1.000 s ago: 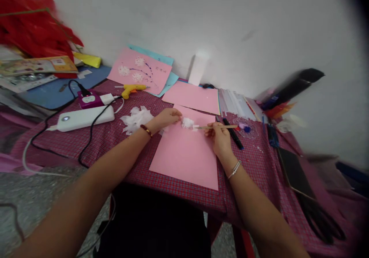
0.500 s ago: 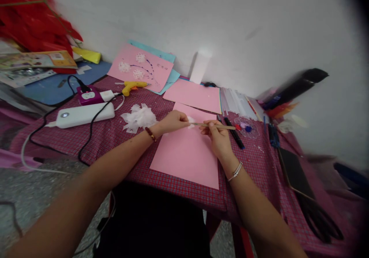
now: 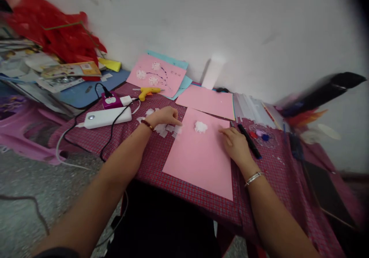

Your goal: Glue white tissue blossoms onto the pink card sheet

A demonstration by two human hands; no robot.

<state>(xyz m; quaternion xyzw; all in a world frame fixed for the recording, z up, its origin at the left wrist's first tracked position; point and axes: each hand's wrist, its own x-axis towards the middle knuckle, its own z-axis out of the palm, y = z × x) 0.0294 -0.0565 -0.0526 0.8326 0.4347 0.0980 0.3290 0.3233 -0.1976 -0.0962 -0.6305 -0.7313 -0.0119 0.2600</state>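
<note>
A pink paper sheet (image 3: 198, 154) lies on the red checked tablecloth (image 3: 150, 154) in front of me. A small white tissue tuft (image 3: 201, 126) sits near the sheet's far edge. My left hand (image 3: 164, 116) rests at the sheet's left corner, its fingers reaching onto white paper scraps (image 3: 165, 128). Over at the sheet's right edge lies my right hand (image 3: 235, 143), palm down with fingers loosely stretched, holding nothing I can see. A black marker (image 3: 249, 141) lies just right of that hand.
A white power bank (image 3: 106, 117) with black cables, a purple plug adapter (image 3: 111, 100) and a yellow glue gun (image 3: 148, 92) lie at the left. More pink sheets (image 3: 206, 100), a decorated pink card (image 3: 157, 73) and a paint palette (image 3: 259, 133) lie farther back. Red fabric (image 3: 63, 39) is piled far left.
The wooden stick has left my right hand, which now lies flat. The white tuft now lies free on the pink sheet. My left hand moved left onto the scraps.
</note>
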